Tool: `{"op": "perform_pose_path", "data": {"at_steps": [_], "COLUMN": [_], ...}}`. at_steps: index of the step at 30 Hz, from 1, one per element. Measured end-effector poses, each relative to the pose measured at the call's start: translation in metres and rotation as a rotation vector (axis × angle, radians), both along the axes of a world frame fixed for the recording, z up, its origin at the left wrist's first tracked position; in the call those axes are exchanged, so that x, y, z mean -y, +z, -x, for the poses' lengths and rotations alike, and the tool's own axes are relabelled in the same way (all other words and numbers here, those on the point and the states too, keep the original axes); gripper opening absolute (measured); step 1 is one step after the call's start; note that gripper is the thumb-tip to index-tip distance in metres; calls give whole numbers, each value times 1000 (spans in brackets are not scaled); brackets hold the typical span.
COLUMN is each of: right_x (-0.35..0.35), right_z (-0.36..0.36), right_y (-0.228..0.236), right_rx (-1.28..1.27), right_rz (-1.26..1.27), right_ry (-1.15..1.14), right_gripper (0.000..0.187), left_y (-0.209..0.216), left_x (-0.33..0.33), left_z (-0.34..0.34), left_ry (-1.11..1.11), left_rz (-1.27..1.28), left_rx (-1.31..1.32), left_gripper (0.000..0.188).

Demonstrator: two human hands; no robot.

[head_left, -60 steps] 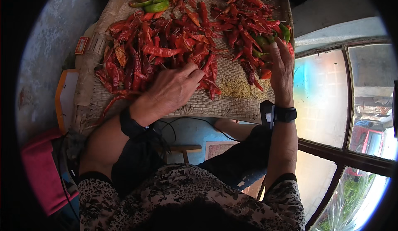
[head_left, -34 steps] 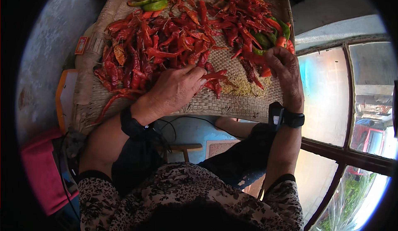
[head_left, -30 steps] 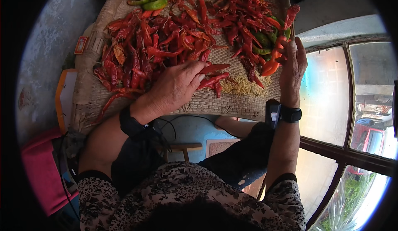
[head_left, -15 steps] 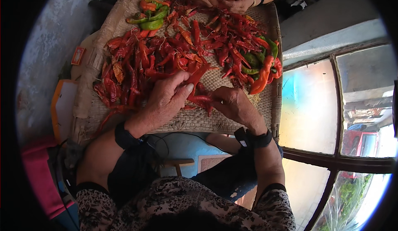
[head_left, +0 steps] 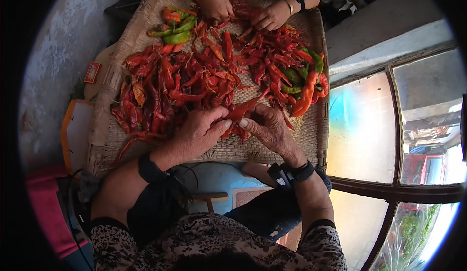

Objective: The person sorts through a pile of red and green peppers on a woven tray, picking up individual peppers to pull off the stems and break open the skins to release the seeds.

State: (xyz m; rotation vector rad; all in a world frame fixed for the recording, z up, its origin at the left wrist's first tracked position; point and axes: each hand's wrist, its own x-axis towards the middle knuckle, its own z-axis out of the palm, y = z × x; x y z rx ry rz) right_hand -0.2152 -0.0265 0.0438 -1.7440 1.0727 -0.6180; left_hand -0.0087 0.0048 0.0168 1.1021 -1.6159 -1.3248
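Observation:
A red chili pepper is pinched between my two hands above the near edge of a woven tray, its tip pointing to the far right. My left hand grips its near end between thumb and fingers. My right hand closes on it from the other side, thumb toward the left one. Under and beyond my hands lies a wide heap of red chili peppers, many wrinkled. Partly hidden below my fingers are a few more red ones.
Green and orange peppers sit at the tray's far left, and another such group at its right. Across the tray, another person's hands work among the peppers. A window stands to the right, a wall to the left.
My right hand has come up against the pepper in my left hand, and both are now together on it. The other person's hands have moved apart and down into the peppers.

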Motion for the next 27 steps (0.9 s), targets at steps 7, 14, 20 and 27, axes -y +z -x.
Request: {"op": "perform_pose_path", "data": {"at_steps": [7, 14, 20, 27], "right_x": [14, 58, 10, 15], "right_z": [10, 62, 8, 6], "right_y": [2, -3, -17, -43], "right_rx": [28, 925, -499, -663], "right_rz": [-341, -277, 391, 700], "right_ry": [-59, -610, 99, 97], "right_gripper": [23, 33, 27, 12], "left_y": [-9, -6, -10, -20], "left_x": [-1, 6, 5, 0], "left_z": [-1, -3, -5, -4], "left_ry": [-58, 10, -10, -174], "left_rz": [101, 26, 48, 469], "left_rx": [84, 86, 151, 677], "left_gripper": [26, 27, 27, 19]}}
